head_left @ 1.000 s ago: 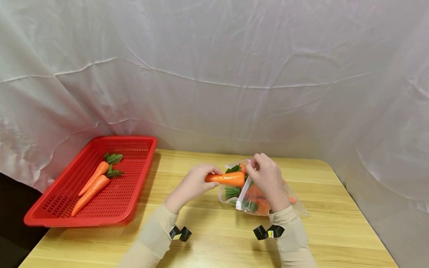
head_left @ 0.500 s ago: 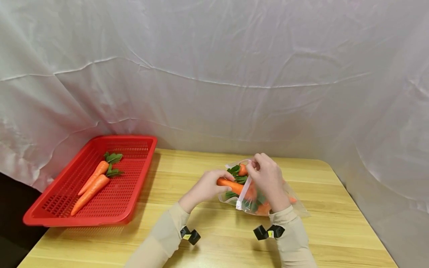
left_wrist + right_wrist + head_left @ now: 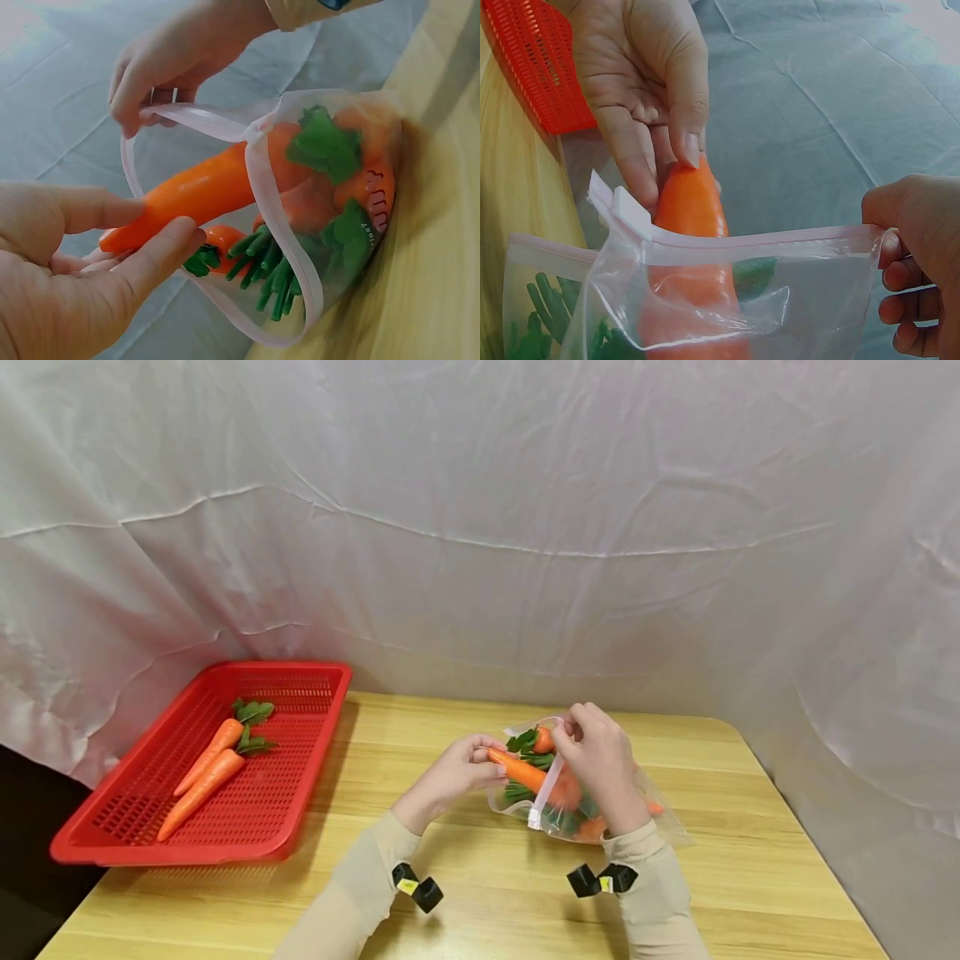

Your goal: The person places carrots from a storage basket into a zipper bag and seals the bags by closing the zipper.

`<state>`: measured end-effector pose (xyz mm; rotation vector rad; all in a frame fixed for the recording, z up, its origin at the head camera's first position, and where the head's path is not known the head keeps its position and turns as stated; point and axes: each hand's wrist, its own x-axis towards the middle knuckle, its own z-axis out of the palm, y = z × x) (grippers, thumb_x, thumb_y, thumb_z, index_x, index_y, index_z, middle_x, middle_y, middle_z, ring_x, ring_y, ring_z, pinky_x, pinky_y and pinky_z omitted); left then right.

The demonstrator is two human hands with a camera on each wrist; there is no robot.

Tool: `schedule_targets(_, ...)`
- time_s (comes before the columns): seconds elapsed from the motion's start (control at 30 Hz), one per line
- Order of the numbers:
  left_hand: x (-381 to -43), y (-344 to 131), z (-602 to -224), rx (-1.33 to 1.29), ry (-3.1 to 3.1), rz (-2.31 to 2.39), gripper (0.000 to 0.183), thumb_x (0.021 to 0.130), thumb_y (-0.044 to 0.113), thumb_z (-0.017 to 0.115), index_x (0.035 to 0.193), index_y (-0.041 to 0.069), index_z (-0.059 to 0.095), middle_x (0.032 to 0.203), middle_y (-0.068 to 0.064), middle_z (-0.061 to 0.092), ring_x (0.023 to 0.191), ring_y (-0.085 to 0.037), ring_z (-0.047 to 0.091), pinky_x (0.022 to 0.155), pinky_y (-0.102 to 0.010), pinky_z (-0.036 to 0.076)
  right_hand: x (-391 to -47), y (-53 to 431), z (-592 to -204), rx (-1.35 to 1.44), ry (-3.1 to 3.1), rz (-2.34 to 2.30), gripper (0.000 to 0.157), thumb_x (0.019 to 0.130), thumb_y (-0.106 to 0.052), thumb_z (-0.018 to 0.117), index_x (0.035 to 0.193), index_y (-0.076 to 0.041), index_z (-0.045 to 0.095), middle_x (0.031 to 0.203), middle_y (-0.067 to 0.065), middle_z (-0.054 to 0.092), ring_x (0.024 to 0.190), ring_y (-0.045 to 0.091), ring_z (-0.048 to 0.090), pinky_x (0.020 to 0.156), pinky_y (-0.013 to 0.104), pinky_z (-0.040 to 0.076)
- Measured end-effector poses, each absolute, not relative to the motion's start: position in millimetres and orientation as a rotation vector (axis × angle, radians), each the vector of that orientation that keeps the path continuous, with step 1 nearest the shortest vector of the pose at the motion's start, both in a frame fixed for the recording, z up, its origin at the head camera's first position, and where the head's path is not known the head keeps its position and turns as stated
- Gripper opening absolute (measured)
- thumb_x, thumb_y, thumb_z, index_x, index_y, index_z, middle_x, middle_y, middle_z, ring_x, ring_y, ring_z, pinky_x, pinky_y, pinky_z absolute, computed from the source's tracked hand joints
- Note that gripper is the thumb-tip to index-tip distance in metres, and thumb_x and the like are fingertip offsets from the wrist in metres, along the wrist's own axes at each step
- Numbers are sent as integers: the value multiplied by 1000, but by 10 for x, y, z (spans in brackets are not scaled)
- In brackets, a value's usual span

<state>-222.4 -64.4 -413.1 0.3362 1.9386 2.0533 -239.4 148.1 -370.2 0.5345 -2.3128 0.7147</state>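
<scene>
My left hand (image 3: 450, 774) holds an orange carrot (image 3: 196, 189) by its narrow tip, between thumb and fingers. The carrot's thick end lies inside a clear slider bag (image 3: 600, 827), past its white rim. My right hand (image 3: 600, 752) pinches the upper edge of the bag's mouth and keeps it spread, as the right wrist view shows. Through the clear film I see several carrots with green tops, partly hidden by the right hand in the head view. The white slider (image 3: 632, 212) sits at one end of the mouth.
To the left stands a red perforated basket (image 3: 303, 793) with two leafy carrots (image 3: 201, 793) in it. Both it and the bag are on a light wooden table (image 3: 495, 902). A pale cloth (image 3: 480, 568) hangs behind the table.
My left hand has moved right and pushed the carrot thick end first into the bag; its fingers have since drawn back slightly to the tip. The right hand has stayed in place.
</scene>
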Motion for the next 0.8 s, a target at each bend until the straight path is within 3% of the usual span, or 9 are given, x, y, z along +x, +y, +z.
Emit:
schedule_targets(0.13,-2221,-654,-4154,266,1973,2071,30,94,1,59,121,-8,50,119,-28,62,104,-37,67,91,-40,55,-2392,1484,-3705,531,-2315,716,21,82,-10,64,67,-12,50,66,2,46,58,13,40,53,26,31)
schedule_targets(0.33,-2227,-638,-4202,253,2213,2002,26,90,10,68,112,-4,66,97,-15,65,78,-15,63,75,-32,58,-2393,1483,-3705,539,-2307,712,20,82,-10,64,68,-12,50,66,2,46,57,13,40,52,26,32)
schedule_targets(0.53,-2213,-618,-4203,247,2266,1984,24,91,10,67,110,-4,68,96,-23,67,74,-16,63,71,-30,57,-2397,1482,-3703,551,-2293,702,21,82,-8,64,67,-12,50,66,2,45,56,13,39,52,26,31)
schedule_targets(0.8,-2179,-534,-4214,196,2306,1991,18,85,4,71,99,-6,65,86,-14,69,67,-12,62,68,-31,58,-2407,1474,-3708,552,-2271,700,20,79,-7,64,67,-11,50,66,3,47,57,15,40,53,27,32)
